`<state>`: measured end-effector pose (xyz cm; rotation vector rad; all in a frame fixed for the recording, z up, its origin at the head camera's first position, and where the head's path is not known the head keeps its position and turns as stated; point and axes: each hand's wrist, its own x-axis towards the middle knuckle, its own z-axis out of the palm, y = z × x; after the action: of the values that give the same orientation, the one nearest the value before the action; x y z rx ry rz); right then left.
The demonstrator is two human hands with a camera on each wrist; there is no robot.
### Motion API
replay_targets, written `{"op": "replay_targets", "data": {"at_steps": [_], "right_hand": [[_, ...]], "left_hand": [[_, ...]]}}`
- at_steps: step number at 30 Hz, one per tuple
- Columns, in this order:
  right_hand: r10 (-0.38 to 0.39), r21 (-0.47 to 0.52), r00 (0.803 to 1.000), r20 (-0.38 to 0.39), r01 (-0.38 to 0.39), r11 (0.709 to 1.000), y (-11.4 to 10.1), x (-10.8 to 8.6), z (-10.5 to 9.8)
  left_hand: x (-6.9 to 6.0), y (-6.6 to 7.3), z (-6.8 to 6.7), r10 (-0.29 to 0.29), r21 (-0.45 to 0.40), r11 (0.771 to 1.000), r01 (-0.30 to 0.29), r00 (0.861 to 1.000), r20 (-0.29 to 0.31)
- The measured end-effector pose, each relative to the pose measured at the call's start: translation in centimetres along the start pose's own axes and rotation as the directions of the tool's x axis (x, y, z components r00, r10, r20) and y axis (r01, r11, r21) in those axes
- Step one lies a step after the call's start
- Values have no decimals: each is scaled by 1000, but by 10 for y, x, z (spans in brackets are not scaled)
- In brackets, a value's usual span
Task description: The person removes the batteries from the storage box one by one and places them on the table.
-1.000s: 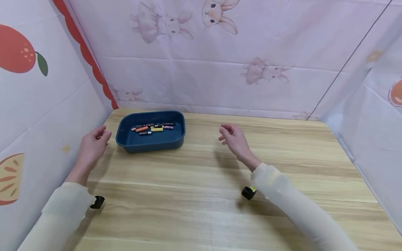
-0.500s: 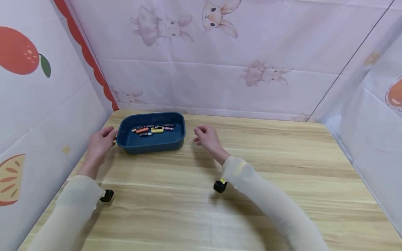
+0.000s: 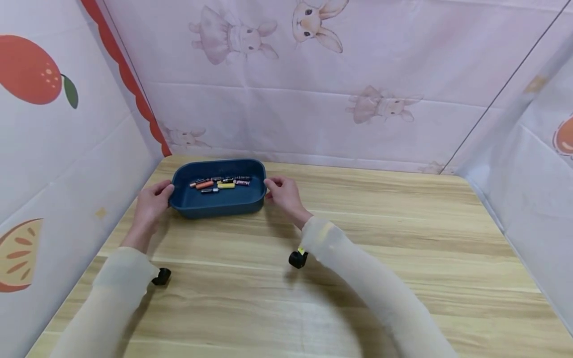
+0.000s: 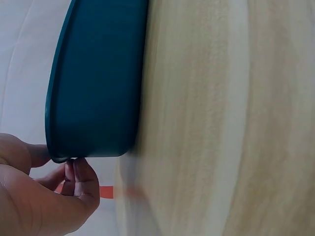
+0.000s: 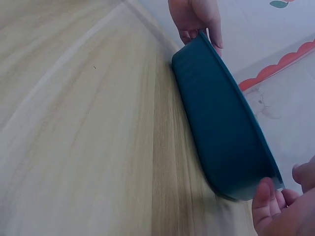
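Fingers of the left hand (image 3: pixel 152 204) pinch the blue tub (image 3: pixel 219 210), small cylinders (image 3: pixel 225 186) inside, on the worktop (image 3: pixel 246 298) in the head view. From the left wrist, they clamp its rim; from the right wrist, the right hand (image 5: pixel 290 216) touches the opposite end, its grip hard to tell.

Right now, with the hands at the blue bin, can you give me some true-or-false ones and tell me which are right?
1. The left hand grips the bin by its edge. True.
2. The bin is empty. False: what look like batteries lie in it.
3. A yellow one lies inside. True.
4. Both hands are at the same end. False: the right hand is at the opposite end.
5. The bin's open top faces up. True.
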<state>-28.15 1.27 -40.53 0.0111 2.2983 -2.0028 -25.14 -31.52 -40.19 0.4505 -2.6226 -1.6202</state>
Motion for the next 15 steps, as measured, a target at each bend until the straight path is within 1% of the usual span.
{"op": "replay_targets", "data": {"at_steps": [3,10,15], "right_hand": [[-12,0,1000,-6,12,1000,3,2,1],[-37,-7,999,13,38,999,12,7,4],[-44,-12,999,21,44,999,14,10,4]], "left_hand": [[1,-2,2,3,-8,1000,-3,1000,-4],[0,-3,4,-27,-31,999,27,1000,-4],[0,-4,4,-33,-51,998,33,999,-6]]}}
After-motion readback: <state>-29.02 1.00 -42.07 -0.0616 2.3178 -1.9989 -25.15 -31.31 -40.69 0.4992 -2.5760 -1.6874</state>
